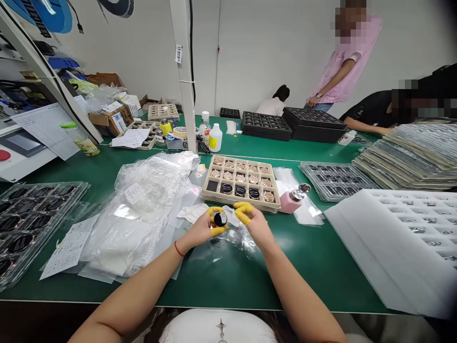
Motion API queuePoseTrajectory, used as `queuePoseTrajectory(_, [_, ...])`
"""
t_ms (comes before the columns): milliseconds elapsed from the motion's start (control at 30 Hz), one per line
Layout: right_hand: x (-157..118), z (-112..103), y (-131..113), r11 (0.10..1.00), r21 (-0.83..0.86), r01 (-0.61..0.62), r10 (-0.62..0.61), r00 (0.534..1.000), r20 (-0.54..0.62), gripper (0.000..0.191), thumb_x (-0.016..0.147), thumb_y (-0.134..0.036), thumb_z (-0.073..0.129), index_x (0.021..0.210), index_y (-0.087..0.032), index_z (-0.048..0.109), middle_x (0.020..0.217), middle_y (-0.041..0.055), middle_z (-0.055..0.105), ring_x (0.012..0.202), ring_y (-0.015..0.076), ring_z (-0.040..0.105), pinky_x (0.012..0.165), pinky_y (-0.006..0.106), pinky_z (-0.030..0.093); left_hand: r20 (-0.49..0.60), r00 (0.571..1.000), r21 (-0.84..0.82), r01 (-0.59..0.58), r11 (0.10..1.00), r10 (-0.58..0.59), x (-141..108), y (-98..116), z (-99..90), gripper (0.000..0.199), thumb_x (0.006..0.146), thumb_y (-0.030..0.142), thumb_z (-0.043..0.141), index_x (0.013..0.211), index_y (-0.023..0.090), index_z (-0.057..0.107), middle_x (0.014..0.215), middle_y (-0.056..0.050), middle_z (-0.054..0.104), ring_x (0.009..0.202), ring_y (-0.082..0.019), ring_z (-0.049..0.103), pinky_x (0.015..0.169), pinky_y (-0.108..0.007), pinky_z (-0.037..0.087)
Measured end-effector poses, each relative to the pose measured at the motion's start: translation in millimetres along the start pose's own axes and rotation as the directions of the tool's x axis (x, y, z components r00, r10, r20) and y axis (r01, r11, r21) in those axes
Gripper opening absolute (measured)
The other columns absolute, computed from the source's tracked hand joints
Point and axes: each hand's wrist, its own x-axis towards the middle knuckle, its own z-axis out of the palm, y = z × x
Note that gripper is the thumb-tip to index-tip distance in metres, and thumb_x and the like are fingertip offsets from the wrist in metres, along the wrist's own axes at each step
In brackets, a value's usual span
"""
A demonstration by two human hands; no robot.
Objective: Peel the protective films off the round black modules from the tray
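Observation:
My left hand (pixel 202 229), with yellow finger cots, pinches a round black watch face (pixel 220 219) with a shiny surface by its edges. Just to the right, my right hand (pixel 254 224) has its yellow-tipped fingers pressed together, apart from the watch face. Whether anything is between those fingers is too small to tell. Beyond both hands lies a beige compartment tray (pixel 243 205) of rose-gold watch parts, with several black round faces in its front row. White cloth (pixel 193 213) and crumpled clear film (pixel 246 238) lie around my hands.
A pink pump bottle (pixel 290 202) touches the tray's right side. Plastic bags (pixel 124 228) cover the table's left, beside a clear tray (pixel 43 219). White foam trays (pixel 374 238) and stacked trays (pixel 410 152) stand right. Black trays (pixel 266 126) and other people are at the back.

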Motion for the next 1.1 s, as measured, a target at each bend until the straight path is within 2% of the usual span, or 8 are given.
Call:
queuePoseTrajectory(100, [-4, 17, 6, 0.998, -0.034, -0.053, 0.055, 0.998, 0.045, 0.017, 0.072, -0.037, 0.064, 0.068, -0.020, 0.061, 0.107, 0.0060, 0.062, 0.102, 0.0224, 0.055, 0.092, 0.040, 0.040, 0.052, 0.999, -0.044, 0.001, 0.999, 0.001, -3, -3, 9.2, 0.051, 0.069, 0.027, 0.072, 0.111, 0.021, 0.044, 0.086, -0.001, 0.061, 0.072, -0.012, 0.060, 0.064, -0.023, 0.047])
queuePoseTrajectory(200, [-5, 23, 11, 0.995, -0.042, -0.091, 0.094, 0.994, 0.061, 0.016, 0.072, -0.035, 0.063, 0.067, -0.020, 0.060, 0.101, 0.0061, 0.063, 0.097, 0.0217, 0.057, 0.089, 0.040, 0.042, 0.074, 0.997, -0.104, 0.015, 0.994, -0.008, -5, -2, 11.0, 0.050, 0.070, 0.026, 0.072, 0.112, 0.022, 0.044, 0.093, -0.002, 0.061, 0.078, -0.013, 0.061, 0.070, -0.025, 0.048])
queuePoseTrajectory(367, [-6, 23, 11, 0.996, -0.049, -0.080, 0.085, 0.991, 0.100, 0.014, 0.073, -0.033, 0.060, 0.068, -0.019, 0.060, 0.095, 0.0054, 0.064, 0.091, 0.0209, 0.057, 0.086, 0.038, 0.044, 0.095, 0.996, -0.138, 0.010, 0.990, 0.003, -5, -2, 8.5, 0.051, 0.070, 0.023, 0.071, 0.113, 0.021, 0.044, 0.093, -0.003, 0.062, 0.079, -0.013, 0.063, 0.073, -0.027, 0.049])
queuePoseTrajectory(567, [-7, 22, 9, 0.995, -0.076, -0.060, 0.067, 0.993, 0.101, 0.013, 0.073, -0.032, 0.060, 0.069, -0.019, 0.061, 0.093, 0.0048, 0.064, 0.090, 0.0215, 0.058, 0.085, 0.040, 0.044, 0.098, 0.995, -0.103, -0.002, 0.995, 0.012, -5, -2, 8.1, 0.053, 0.069, 0.025, 0.072, 0.114, 0.020, 0.044, 0.095, -0.005, 0.064, 0.082, -0.016, 0.064, 0.074, -0.030, 0.051])
queuePoseTrajectory(733, [-8, 20, 7, 0.994, -0.096, -0.054, 0.063, 0.993, 0.100, 0.009, 0.074, -0.029, 0.059, 0.067, -0.026, 0.063, 0.095, 0.0039, 0.066, 0.092, 0.0218, 0.059, 0.081, 0.039, 0.044, 0.107, 0.994, -0.119, 0.011, 0.993, 0.002, -6, 0, 8.5, 0.051, 0.070, 0.024, 0.071, 0.113, 0.021, 0.045, 0.097, -0.004, 0.063, 0.084, -0.016, 0.064, 0.076, -0.030, 0.050])
queuePoseTrajectory(900, [-9, 22, 7, 0.991, -0.130, -0.045, 0.055, 0.996, 0.073, 0.009, 0.073, -0.028, 0.057, 0.069, -0.021, 0.060, 0.094, 0.0038, 0.064, 0.092, 0.0216, 0.057, 0.084, 0.040, 0.044, 0.104, 0.995, -0.124, 0.012, 0.992, 0.001, -6, 0, 9.2, 0.051, 0.070, 0.025, 0.071, 0.113, 0.021, 0.045, 0.098, -0.005, 0.063, 0.084, -0.016, 0.063, 0.075, -0.030, 0.050])
queuePoseTrajectory(1100, [-11, 23, 2, 0.986, -0.168, -0.013, 0.027, 0.997, 0.079, 0.008, 0.073, -0.026, 0.056, 0.069, -0.021, 0.060, 0.092, 0.0041, 0.065, 0.093, 0.0217, 0.056, 0.083, 0.038, 0.043, 0.123, 0.992, -0.120, 0.007, 0.993, 0.008, -7, 2, 8.8, 0.051, 0.071, 0.024, 0.071, 0.114, 0.022, 0.045, 0.094, -0.003, 0.064, 0.082, -0.015, 0.063, 0.075, -0.029, 0.049])
